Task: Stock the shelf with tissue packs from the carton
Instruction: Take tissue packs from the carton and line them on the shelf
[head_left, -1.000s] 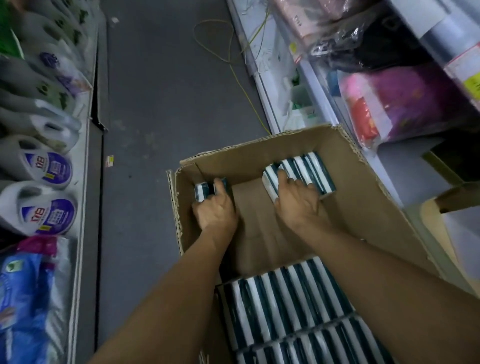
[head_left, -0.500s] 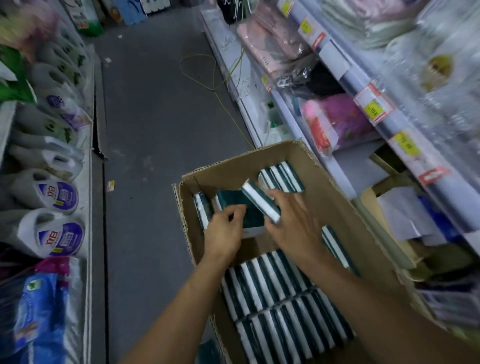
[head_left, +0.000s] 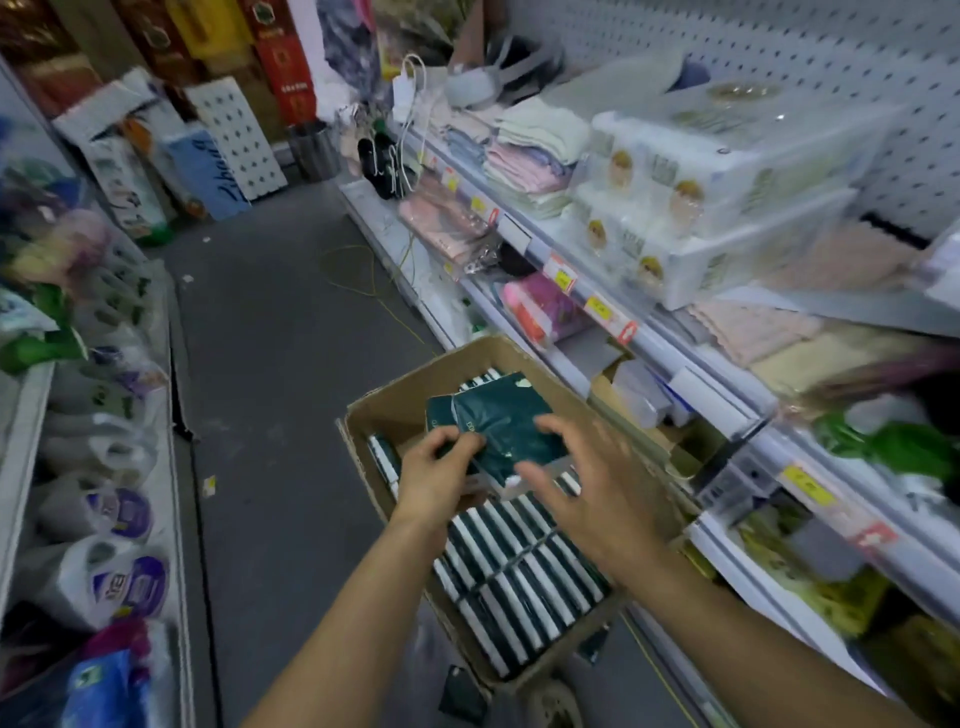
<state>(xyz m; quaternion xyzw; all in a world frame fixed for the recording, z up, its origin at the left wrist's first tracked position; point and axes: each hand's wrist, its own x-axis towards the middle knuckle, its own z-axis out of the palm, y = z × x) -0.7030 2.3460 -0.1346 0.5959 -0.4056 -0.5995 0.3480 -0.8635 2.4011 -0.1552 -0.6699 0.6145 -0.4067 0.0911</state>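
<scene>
An open brown carton (head_left: 395, 410) stands in the aisle, with rows of dark green and white tissue packs (head_left: 519, 577) packed in its near half. Two dark green tissue packs (head_left: 506, 415) are lifted flat above the carton's far half. My left hand (head_left: 434, 475) grips their near left corner, fingers curled over the edge. Just right of it, my right hand (head_left: 576, 478) hovers over the packs with its fingers spread and relaxed; whether it touches them is unclear. The shelf (head_left: 613, 322) with price tags runs along the right.
Towels and white tissue bundles (head_left: 675, 208) fill the upper right shelf; bags and boxes sit on the lower ones. Detergent jugs (head_left: 109, 571) line the left shelf. The grey aisle floor (head_left: 270, 338) stretches ahead, with a yellow cord (head_left: 363, 280) lying on it.
Both hands drew packs out of the carton's far end and raised them. The packs turned flat, and the view swung up toward the right shelf.
</scene>
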